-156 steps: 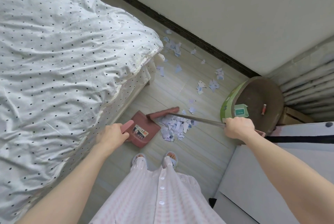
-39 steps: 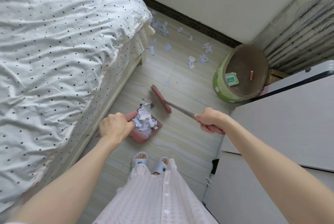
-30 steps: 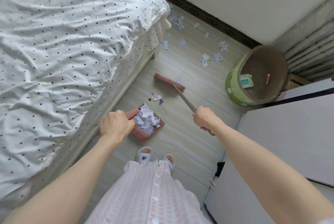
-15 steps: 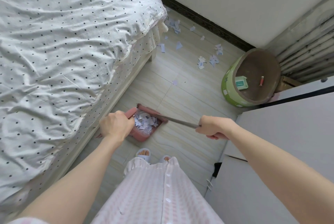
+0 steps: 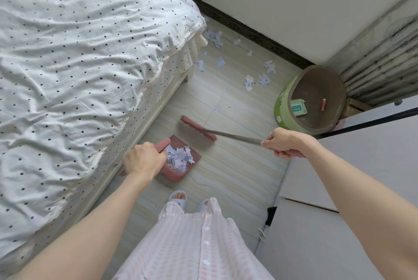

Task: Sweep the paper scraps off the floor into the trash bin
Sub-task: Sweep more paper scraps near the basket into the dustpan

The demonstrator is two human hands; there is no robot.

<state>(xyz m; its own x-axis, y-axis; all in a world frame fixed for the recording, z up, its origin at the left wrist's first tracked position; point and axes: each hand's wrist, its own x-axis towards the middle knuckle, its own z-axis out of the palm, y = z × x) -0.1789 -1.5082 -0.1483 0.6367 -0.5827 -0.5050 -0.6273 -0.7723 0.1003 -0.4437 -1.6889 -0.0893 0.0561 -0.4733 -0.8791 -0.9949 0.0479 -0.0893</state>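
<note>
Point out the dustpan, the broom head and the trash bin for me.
dustpan (image 5: 194, 158): head view, bare right edge of the pan.
broom head (image 5: 196, 130): head view, middle of the bristles.
trash bin (image 5: 285, 108): head view, green outer wall.

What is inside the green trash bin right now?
Inside the green trash bin lie a green-and-white packet and a small red item on the brown bottom. No paper scraps show there. The near wall hides part of the bottom.

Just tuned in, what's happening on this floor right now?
A person is sweeping up paper. The left hand grips the dustpan, which holds a heap of scraps, while the right hand holds the broom just beyond it. More paper scraps lie on the floor between the bed and the green trash bin.
</note>
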